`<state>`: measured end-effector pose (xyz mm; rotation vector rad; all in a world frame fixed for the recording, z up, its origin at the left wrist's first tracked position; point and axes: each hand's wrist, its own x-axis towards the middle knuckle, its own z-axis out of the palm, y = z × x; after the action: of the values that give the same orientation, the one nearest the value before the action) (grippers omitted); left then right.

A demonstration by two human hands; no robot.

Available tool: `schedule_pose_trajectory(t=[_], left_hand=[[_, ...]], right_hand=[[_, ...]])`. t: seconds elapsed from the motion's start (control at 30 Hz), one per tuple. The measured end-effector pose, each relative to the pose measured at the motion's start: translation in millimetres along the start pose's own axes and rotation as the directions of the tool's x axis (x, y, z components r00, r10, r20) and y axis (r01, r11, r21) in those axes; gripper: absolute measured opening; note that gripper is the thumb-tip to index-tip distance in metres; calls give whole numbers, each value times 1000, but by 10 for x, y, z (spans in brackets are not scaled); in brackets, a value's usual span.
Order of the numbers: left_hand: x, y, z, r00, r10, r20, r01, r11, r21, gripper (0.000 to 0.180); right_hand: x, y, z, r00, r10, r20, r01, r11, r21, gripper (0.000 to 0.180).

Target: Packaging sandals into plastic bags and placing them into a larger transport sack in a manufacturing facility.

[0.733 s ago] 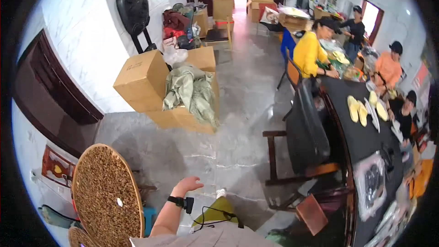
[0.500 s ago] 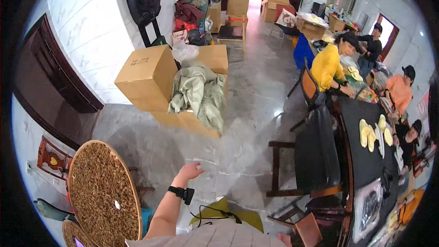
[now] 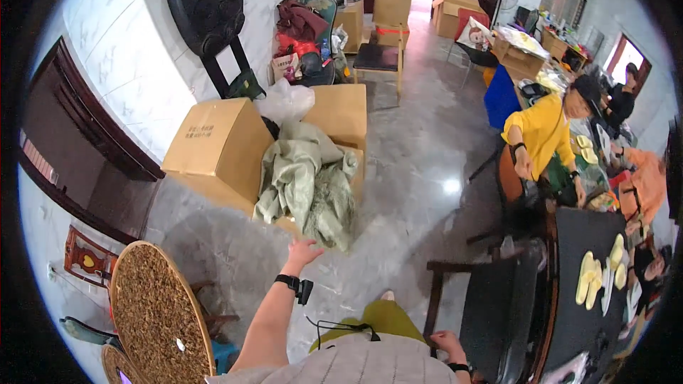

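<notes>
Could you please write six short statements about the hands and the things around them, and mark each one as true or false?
1. The left hand is holding a cup. False: it looks empty, with fingers spread.
2. A black band is on the left wrist. True.
3. The pale green sack lies over cardboard. True.
4. The right hand rests on the sack. False: it is near the black chair.
5. Yellow slippers lie on the black table. True.
6. The round tray is at the person's right. False: it is at the left.
</notes>
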<state>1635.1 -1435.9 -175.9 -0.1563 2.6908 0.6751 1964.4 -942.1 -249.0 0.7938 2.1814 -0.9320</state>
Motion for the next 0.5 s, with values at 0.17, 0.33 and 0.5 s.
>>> schedule_pose_trajectory(t=[0.17, 0.33, 0.5], left_hand=[[901, 266, -64, 975, -195, -103, 194, 981, -24, 61], [1807, 175, 42, 973, -229, -18, 229, 973, 7, 66], [2570, 27, 82, 902, -431, -30, 408, 873, -268, 73]], right_hand=[[718, -905, -948, 975, -136, -177, 105, 980, -170, 40], [1303, -1783, -1634, 979, -167, -115, 144, 972, -186, 36], [1755, -2422, -1794, 976, -178, -126, 153, 971, -185, 40]])
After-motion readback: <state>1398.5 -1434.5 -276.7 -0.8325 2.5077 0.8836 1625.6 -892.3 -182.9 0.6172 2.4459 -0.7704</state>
